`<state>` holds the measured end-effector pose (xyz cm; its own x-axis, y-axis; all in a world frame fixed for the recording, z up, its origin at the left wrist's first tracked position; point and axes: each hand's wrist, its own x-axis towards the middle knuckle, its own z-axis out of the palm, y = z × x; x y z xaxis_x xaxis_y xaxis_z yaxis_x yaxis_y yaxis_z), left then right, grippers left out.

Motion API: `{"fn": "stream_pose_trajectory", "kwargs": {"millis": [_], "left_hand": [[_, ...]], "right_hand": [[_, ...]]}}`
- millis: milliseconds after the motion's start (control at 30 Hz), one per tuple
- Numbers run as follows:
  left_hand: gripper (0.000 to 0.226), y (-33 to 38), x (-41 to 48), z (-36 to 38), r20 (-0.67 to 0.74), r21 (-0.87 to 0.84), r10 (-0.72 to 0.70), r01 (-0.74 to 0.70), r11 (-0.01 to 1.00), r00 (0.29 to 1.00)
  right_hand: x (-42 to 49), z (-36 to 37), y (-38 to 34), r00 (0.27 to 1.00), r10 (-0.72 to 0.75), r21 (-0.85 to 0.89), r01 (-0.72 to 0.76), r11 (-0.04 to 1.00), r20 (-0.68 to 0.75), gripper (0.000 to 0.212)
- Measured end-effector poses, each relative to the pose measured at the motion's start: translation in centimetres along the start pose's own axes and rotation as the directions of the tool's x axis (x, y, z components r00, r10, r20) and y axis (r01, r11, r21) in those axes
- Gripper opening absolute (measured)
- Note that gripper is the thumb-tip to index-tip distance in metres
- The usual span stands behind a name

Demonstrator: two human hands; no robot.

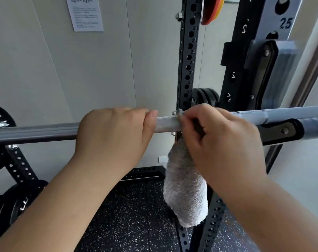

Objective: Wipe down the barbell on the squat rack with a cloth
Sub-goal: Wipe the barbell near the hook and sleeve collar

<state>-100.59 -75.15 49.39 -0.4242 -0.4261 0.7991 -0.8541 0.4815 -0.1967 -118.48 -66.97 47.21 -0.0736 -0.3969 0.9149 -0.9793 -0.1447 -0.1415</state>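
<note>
The steel barbell [166, 123] runs across the view at chest height, resting on a black hook of the squat rack [280, 130] at the right. My left hand [114, 130] grips the bar from above, fingers curled over it. Just to its right, my right hand [221, 139] holds a grey terry cloth [185, 188] against the knurled part of the bar. Most of the cloth hangs down below the bar in a thick fold. The bar under both hands is hidden.
Black rack uprights [188, 57] with numbered holes stand behind the bar. Weight plates [205, 98] sit behind the upright, others at the left edge [0, 120] and coloured ones at the top [211, 10]. A speckled rubber floor [136, 215] lies below. A paper notice [86, 13] hangs on the wall.
</note>
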Motion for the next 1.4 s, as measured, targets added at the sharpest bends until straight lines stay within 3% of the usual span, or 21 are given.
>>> {"fn": "stream_pose_trajectory", "kwargs": {"millis": [67,200,300,400,467,533,667,767,833,967,1133,1267,1400], "left_hand": [[0.042,0.3,-0.7,0.1,-0.003,-0.069,0.015,-0.015,0.998,1.000],[0.035,1.9,-0.4,0.1,-0.003,-0.103,0.060,-0.060,0.993,0.998],[0.033,2.3,-0.3,0.3,0.016,-0.089,0.074,-0.072,0.993,0.997],[0.032,2.6,0.3,0.3,0.004,-0.067,0.007,-0.007,0.998,1.000],[0.033,2.8,1.0,-0.1,0.007,-0.051,-0.027,0.027,0.998,1.000],[0.036,2.8,1.3,-0.1,0.038,-0.036,-0.027,0.029,0.999,0.999],[0.046,2.9,2.1,-0.7,0.170,0.059,-0.085,0.076,0.995,0.982],[0.050,2.8,2.6,-0.6,0.226,0.052,-0.122,0.113,0.992,0.967],[0.049,3.0,2.3,-0.7,0.191,0.066,-0.117,0.106,0.992,0.974],[0.039,3.3,0.2,0.4,-0.044,-0.061,-0.075,0.072,0.996,0.996],[0.026,5.7,-0.3,0.9,-0.065,-0.100,0.006,-0.013,0.995,0.998],[0.030,5.4,0.2,2.2,-0.173,-0.074,0.017,-0.030,0.997,0.985],[0.033,5.5,1.1,2.2,-0.159,-0.031,0.002,-0.007,0.999,0.987]], "right_hand": [[0.7,-0.8,1.0,0.996,0.087,0.021,-0.086,0.996,-0.029,0.018],[-1.1,0.7,-0.8,0.999,-0.045,0.009,0.045,0.999,0.013,0.019],[-1.3,0.1,0.3,1.000,0.010,0.011,-0.010,1.000,-0.012,0.021],[-0.7,-0.7,1.0,0.995,0.079,-0.004,-0.080,0.997,-0.066,0.019],[-1.3,0.2,-0.2,0.999,-0.005,-0.027,0.004,1.000,-0.038,0.016],[-2.0,1.0,-0.8,0.997,-0.083,-0.029,0.083,0.996,-0.003,0.019],[-1.4,-0.2,1.1,0.996,0.070,0.028,-0.068,0.997,-0.053,0.021],[-1.2,-0.2,0.7,0.997,0.065,0.009,-0.065,0.998,-0.042,0.021],[-0.9,-0.3,0.6,0.999,0.040,-0.028,-0.040,0.999,-0.007,0.024],[0.8,-1.9,2.4,0.986,0.169,-0.094,-0.168,0.981,0.004,0.020],[-1.0,-1.0,0.2,0.997,-0.003,-0.088,0.010,0.996,0.079,0.009],[1.3,-3.0,3.6,0.980,0.197,-0.084,-0.198,0.977,-0.014,0.017],[-0.4,-1.2,1.0,0.996,0.023,-0.059,-0.018,0.998,0.083,0.013]]}}
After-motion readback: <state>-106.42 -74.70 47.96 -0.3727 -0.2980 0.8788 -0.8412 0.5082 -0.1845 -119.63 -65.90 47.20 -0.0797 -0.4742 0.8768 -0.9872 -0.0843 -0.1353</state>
